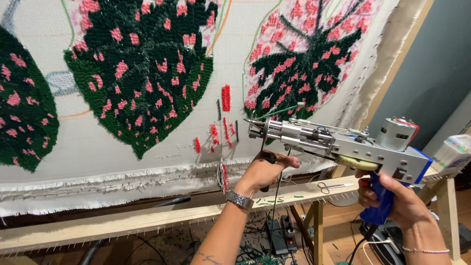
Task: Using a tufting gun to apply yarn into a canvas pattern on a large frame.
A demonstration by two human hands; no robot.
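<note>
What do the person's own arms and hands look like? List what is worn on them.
Both forearms are bare, with no sleeves or gloves. The left hand has a silver metal link watch at its wrist and a dark tattoo on the forearm. The right hand wears a thin beaded bracelet.

A silver tufting gun (338,145) with blue handle lies level, nose toward the stretched tufted cloth (147,142).

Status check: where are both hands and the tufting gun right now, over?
Left hand gripping black front handle. Right hand closed on blue rear grip. Tufting gun held level, needle tip just off the leaf-patterned cloth. Nothing between.
</note>
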